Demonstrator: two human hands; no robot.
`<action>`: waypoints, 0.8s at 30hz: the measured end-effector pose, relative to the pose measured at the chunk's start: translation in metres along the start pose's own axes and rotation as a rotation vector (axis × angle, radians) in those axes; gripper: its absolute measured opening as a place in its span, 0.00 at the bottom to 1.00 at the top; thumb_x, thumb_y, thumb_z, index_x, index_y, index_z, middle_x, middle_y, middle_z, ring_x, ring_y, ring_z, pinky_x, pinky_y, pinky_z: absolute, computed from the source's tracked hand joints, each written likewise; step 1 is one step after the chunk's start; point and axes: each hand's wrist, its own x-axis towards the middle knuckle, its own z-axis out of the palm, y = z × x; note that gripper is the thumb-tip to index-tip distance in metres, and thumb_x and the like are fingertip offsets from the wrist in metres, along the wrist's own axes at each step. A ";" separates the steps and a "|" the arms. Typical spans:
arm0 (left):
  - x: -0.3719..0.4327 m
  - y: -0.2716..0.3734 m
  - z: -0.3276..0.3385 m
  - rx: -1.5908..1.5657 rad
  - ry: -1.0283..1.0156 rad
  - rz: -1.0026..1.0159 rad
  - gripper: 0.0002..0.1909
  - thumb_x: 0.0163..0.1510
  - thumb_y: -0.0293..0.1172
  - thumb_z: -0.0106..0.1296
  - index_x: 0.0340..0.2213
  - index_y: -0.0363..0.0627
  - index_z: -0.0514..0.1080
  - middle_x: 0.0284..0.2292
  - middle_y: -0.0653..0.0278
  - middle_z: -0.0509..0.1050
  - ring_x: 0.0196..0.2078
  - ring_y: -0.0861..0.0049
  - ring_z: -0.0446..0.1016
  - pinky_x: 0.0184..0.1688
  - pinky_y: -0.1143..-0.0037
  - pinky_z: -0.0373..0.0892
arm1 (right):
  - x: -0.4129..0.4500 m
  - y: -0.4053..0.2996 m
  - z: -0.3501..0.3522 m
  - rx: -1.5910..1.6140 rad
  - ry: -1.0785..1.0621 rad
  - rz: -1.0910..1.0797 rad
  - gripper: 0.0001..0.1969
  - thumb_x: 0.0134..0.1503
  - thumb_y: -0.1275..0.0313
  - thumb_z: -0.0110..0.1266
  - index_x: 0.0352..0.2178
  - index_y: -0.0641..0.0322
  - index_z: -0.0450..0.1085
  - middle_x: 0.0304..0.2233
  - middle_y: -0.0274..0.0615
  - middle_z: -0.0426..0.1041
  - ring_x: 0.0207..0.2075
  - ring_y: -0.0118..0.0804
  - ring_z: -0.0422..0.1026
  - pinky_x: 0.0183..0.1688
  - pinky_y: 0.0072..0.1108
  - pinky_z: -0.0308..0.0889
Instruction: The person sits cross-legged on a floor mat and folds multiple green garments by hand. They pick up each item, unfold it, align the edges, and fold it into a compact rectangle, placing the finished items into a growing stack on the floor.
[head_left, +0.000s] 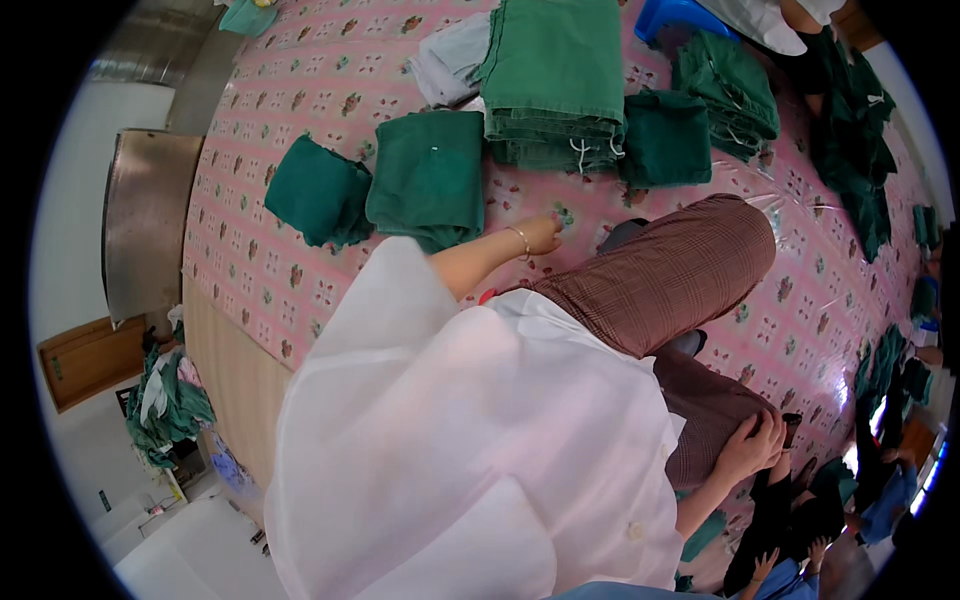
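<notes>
My left hand (541, 235), with a bracelet at its wrist, rests with curled fingers on the pink patterned plastic covering (420, 75); nothing shows in it. A folded green cloth stack (427, 169) lies beside that forearm, and a darker green cloth bundle (315, 191) sits farther left. Above the hand stands a tall stack of folded green cloths (555, 67) with white ties. To its right are a small dark green folded cloth (666, 139) and another green stack (731, 90). My right hand (754, 442) lies on my knee in brown checked trousers (705, 405), fingers spread.
Folded grey-white cloth (454, 60) adjoins the tall stack. A blue plastic stool or container (682, 19) stands at the top. Other people in dark clothes (784, 517) sit at the lower right, among green cloths. A heap of mixed cloths (169, 401) lies at the left, beyond a wooden board (232, 352).
</notes>
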 end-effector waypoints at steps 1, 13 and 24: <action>0.008 0.004 0.002 -0.004 -0.006 -0.003 0.17 0.45 0.39 0.45 0.32 0.37 0.69 0.35 0.47 0.70 0.39 0.56 0.69 0.42 0.66 0.65 | -0.001 -0.003 -0.001 -0.004 0.016 -0.044 0.13 0.52 0.66 0.45 0.37 0.59 0.68 0.44 0.37 0.67 0.50 0.40 0.60 0.53 0.34 0.48; -0.028 -0.023 0.025 0.019 -0.324 -0.231 0.17 0.45 0.40 0.47 0.32 0.38 0.69 0.33 0.48 0.72 0.38 0.57 0.70 0.42 0.67 0.64 | -0.028 -0.122 0.046 0.990 -0.814 -0.321 0.13 0.48 0.74 0.42 0.35 0.66 0.66 0.33 0.52 0.69 0.37 0.52 0.67 0.39 0.32 0.62; 0.015 0.043 -0.027 0.010 0.377 0.035 0.21 0.40 0.27 0.47 0.40 0.38 0.63 0.45 0.46 0.61 0.46 0.54 0.61 0.48 0.63 0.59 | -0.015 -0.128 0.049 0.750 -0.802 -0.432 0.14 0.50 0.76 0.38 0.39 0.67 0.64 0.34 0.54 0.68 0.37 0.55 0.67 0.37 0.35 0.63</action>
